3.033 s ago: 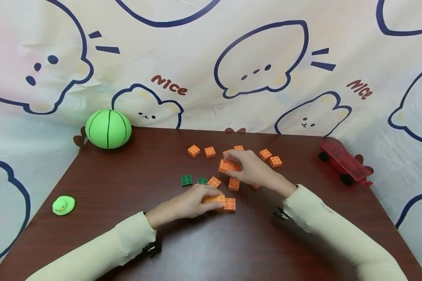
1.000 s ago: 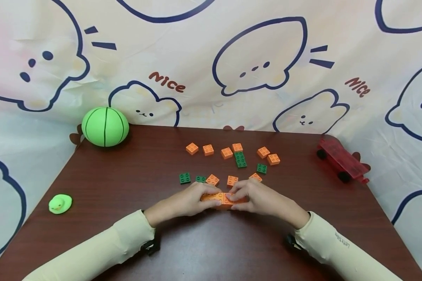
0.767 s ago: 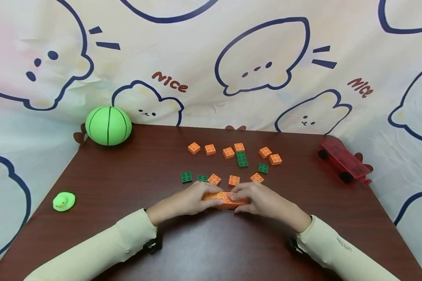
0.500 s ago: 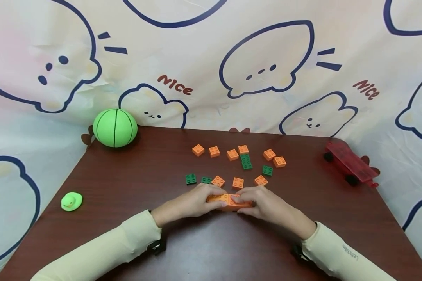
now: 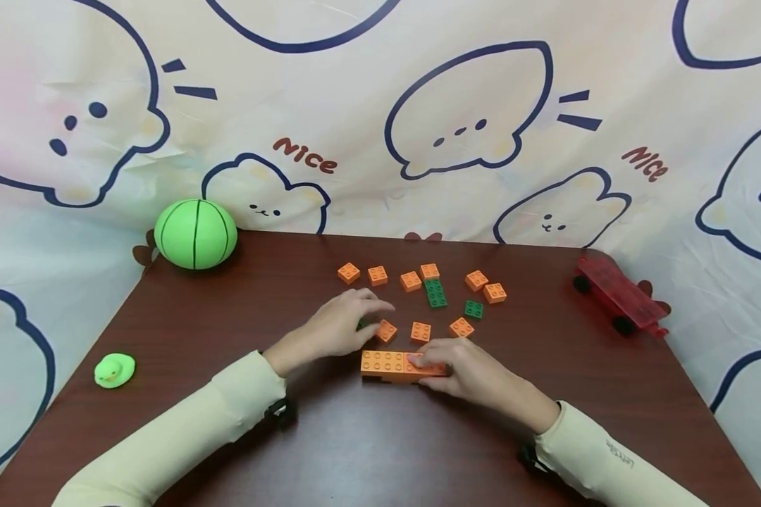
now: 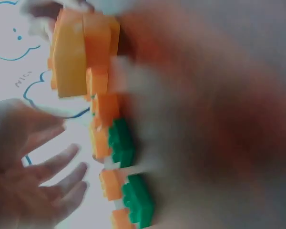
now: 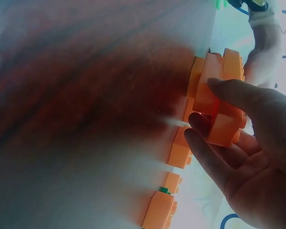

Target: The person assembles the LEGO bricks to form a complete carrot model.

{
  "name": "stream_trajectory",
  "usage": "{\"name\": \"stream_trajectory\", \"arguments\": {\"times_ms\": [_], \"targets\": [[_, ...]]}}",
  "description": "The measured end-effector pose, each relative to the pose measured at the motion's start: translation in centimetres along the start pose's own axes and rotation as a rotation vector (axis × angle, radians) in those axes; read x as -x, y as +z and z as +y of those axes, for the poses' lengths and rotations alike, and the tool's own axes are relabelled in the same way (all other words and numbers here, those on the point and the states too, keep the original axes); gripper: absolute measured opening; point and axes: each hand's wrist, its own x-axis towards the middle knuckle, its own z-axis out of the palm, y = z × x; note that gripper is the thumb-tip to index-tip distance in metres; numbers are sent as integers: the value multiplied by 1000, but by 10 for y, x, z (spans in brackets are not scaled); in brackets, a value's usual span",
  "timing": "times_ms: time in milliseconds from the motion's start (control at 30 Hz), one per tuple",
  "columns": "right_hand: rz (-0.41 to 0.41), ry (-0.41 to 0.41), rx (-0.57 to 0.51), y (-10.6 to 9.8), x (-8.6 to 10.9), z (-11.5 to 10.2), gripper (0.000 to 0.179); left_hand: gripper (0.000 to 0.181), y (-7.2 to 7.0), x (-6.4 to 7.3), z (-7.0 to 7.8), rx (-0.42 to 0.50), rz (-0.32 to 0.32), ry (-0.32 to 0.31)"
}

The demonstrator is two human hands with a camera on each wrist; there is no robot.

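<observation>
My right hand (image 5: 472,366) grips the right end of a long block of joined orange toy bricks (image 5: 383,362) near the middle of the table. In the right wrist view, thumb and fingers clasp this stack (image 7: 219,105) from both sides. My left hand (image 5: 336,324) hovers just beyond the block's left end, holding nothing; its fingers spread apart in the left wrist view. Close by its fingertips lies a small orange brick (image 5: 386,331). A green brick (image 5: 363,324) is mostly hidden behind the left hand. Another small orange brick (image 5: 421,332) sits behind the stack.
Loose orange bricks (image 5: 377,275) are scattered along the back, with an eight-stud green brick (image 5: 435,293) and a small green one (image 5: 473,309). A green ball (image 5: 195,234) stands back left, a green duck (image 5: 115,370) left, a red wheeled toy (image 5: 621,292) right.
My right hand has brought an orange brick from the back to the stack's right end. My left hand has let go of the stack and moved away, up and left.
</observation>
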Motion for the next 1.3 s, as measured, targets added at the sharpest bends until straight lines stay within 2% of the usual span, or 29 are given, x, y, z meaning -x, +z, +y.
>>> {"name": "stream_trajectory", "arguments": {"times_ms": [100, 200, 333, 433, 533, 633, 767, 900, 1100, 1300], "targets": [[-12, 17, 3, -1, -3, -1, 30, 42, -3, -8, -5, -43, -121, 28], [-22, 31, 14, -3, -6, -2, 26, 42, -1, -15, -7, -81, -171, 54], [-58, 62, 54, -2, -8, -4, 20, 39, 9, -19, -11, -116, -169, 70], [-89, 77, 96, -2, -8, -7, 23, 37, 14, -18, -14, -110, -158, 92], [-87, 66, 128, -4, -8, -11, 26, 37, 12, -17, -16, -48, -143, 103], [-66, 47, 145, -6, -9, -13, 35, 39, 0, -15, -14, 44, -121, 98], [-64, 0, 142, -3, -9, -12, 41, 41, -15, -7, -10, 143, -99, 95], [-47, -44, 127, 3, -11, -10, 34, 40, -22, 8, -9, 182, -95, 109], [-3, -60, 98, 5, -15, -10, 22, 41, -25, 31, -9, 221, -90, 68], [-7, -32, 52, 2, -16, -11, 11, 42, -20, 40, -5, 274, -95, 116]]}}
